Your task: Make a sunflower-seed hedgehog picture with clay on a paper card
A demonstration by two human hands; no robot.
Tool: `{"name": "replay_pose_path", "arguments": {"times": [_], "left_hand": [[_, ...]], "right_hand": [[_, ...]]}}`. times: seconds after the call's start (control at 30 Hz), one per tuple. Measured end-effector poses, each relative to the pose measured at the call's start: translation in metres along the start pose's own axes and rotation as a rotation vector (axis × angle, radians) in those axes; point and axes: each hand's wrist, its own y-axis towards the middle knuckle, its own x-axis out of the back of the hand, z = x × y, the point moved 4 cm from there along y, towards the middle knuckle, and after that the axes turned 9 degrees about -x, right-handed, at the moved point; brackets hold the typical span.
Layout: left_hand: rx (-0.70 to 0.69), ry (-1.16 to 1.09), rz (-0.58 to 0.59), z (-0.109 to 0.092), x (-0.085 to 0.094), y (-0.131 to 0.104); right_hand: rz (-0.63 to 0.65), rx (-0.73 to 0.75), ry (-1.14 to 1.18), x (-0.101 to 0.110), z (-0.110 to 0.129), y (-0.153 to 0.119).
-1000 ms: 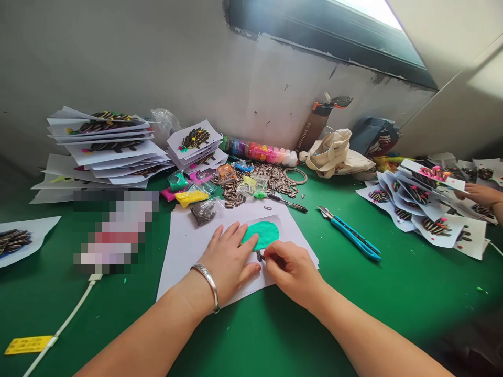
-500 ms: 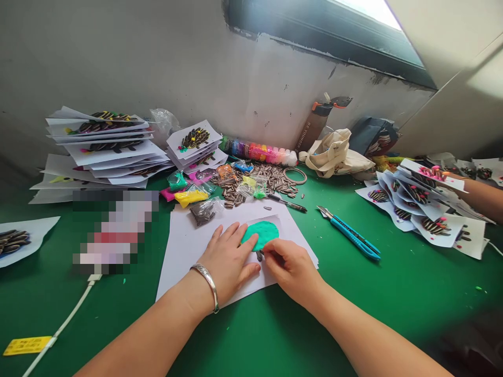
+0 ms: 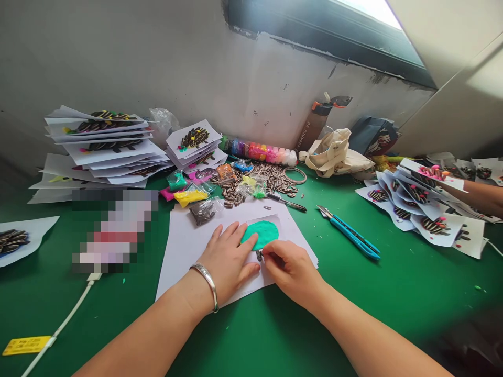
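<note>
A flat, rounded piece of turquoise clay [image 3: 268, 234] lies on a small white card on top of a stack of white paper [image 3: 183, 256]. My left hand [image 3: 228, 256] rests flat on the paper with fingers spread, the index fingertip touching the clay. It wears a silver bangle. At the clay's lower edge my right hand [image 3: 288, 264] is closed in a pinch; whatever lies between its fingertips is hidden. Right beside those fingertips a small dark piece [image 3: 259, 256] shows against the clay's edge.
Sunflower seeds [image 3: 275, 175], bagged black clay [image 3: 202, 211] and a pen [image 3: 288, 203] lie beyond the paper. A blue utility knife [image 3: 351, 234] is to the right. Stacked seed-covered cards [image 3: 113, 152] stand left; another person's arm [image 3: 481, 196] reaches over more cards at right.
Both of my hands and the clay stay almost in place. The other person's arm at the right has shifted slightly.
</note>
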Motion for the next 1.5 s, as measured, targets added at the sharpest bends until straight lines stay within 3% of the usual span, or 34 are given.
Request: {"name": "replay_pose_path", "arguments": {"times": [1.03, 1.3, 1.5], "left_hand": [[-0.001, 0.022, 0.003, 0.0, -0.001, 0.0], [0.005, 0.024, 0.006, 0.002, -0.003, 0.0], [-0.004, 0.013, -0.001, 0.004, -0.003, 0.0]], "right_hand": [[0.003, -0.023, 0.013, 0.003, 0.001, -0.003], [-0.155, -0.153, 0.179, 0.034, -0.008, 0.008], [-0.196, -0.2, 0.028, 0.063, -0.032, 0.035]]}}
